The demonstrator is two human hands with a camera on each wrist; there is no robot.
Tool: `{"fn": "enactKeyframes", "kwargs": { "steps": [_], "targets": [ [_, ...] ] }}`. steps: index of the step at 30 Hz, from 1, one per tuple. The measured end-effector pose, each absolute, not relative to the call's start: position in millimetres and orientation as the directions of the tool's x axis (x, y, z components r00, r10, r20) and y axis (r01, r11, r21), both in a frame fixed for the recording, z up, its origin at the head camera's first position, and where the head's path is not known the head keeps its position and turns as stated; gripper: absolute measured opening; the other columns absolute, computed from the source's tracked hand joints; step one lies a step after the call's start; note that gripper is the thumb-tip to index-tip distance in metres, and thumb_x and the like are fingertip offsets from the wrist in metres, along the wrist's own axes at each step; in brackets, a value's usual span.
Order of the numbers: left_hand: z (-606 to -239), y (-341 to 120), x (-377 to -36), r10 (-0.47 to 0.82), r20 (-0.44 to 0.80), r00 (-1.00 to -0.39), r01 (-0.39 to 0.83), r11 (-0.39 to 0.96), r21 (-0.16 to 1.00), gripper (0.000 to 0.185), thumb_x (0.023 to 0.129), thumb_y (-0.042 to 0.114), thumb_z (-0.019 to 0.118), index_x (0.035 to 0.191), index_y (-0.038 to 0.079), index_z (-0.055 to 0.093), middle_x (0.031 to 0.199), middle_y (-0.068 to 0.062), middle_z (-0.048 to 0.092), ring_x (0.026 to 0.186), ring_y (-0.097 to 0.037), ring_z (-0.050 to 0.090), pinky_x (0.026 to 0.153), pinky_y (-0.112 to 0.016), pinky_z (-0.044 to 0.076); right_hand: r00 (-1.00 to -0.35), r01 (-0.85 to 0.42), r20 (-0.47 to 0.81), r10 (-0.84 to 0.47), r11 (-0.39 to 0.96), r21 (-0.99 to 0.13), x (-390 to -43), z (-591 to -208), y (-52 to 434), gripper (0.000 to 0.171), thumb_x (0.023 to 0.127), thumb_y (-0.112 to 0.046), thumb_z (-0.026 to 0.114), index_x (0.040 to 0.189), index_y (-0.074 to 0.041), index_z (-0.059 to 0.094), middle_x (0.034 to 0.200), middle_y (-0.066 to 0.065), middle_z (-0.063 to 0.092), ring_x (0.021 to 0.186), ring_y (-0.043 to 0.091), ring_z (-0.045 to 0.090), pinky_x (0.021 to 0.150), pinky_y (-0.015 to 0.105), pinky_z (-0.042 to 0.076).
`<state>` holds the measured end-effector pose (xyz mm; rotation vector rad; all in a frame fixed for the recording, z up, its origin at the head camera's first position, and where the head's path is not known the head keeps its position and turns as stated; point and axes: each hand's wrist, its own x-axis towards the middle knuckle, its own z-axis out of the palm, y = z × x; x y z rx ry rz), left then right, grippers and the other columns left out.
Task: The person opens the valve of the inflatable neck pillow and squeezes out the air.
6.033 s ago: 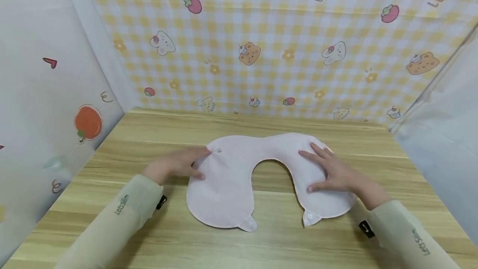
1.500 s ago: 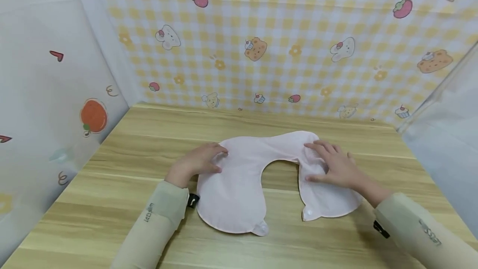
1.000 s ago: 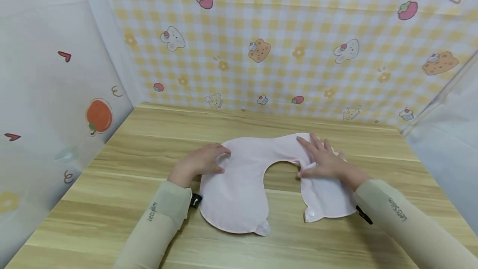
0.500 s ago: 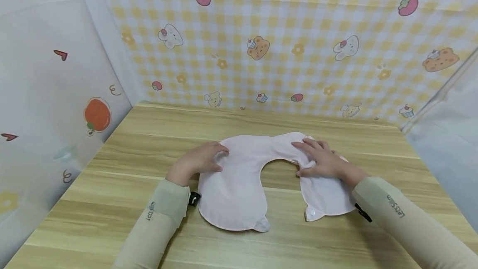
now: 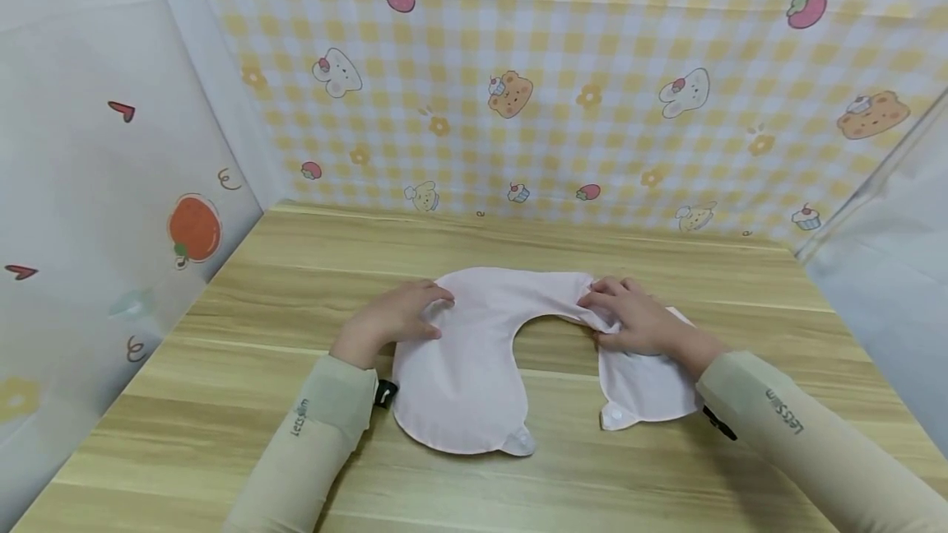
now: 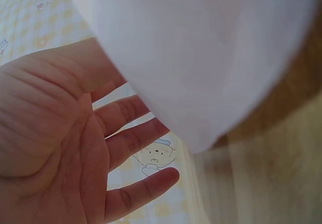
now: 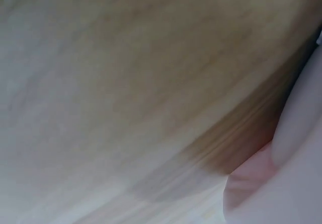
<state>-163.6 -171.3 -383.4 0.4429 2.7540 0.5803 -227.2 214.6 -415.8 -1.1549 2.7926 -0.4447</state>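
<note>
Bunching the far right part of a pale pink bib [image 5: 474, 352] in curled fingers, a right hand [image 5: 640, 323] gripped it at mid-table [image 5: 222, 401], while the left hand [image 5: 392, 321] rested fingers loosely on its left lobe.

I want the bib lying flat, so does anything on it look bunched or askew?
Yes. The pink bib is bunched into folds under the right hand, beside the neck cutout. The part under the left hand lies smooth.
</note>
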Motion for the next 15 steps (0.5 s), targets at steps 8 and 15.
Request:
{"fn": "enactKeyframes", "kwargs": {
  "steps": [8,15],
  "targets": [
    [-382.8,-172.7,-162.8,0.370,-0.208,-0.906,0.250,0.861,0.443,0.049,0.088,0.015,0.074,0.135,0.011,0.059,0.147,-0.017,0.049,0.137,-0.038,0.045,0.112,-0.052,0.040,-0.677,-0.713,0.093,-0.730,0.621,-0.325,-223.9,-416.7,218.1,0.044,0.084,-0.017,0.065,0.127,-0.007,0.065,0.129,0.017,0.062,0.115,0.036,0.055,0.093,0.057,0.048],
    [-381.8,-171.4,-161.6,0.365,-0.206,-0.908,0.245,0.861,0.445,0.049,0.089,0.014,0.074,0.135,0.011,0.059,0.147,-0.018,0.049,0.137,-0.039,0.045,0.112,-0.053,0.040,-0.671,-0.720,0.115,-0.733,0.605,-0.340,-222.8,-417.4,218.0,0.031,0.083,-0.012,0.066,0.115,-0.013,0.067,0.110,0.002,0.068,0.099,0.022,0.058,0.082,0.042,0.051]
  ]
}}
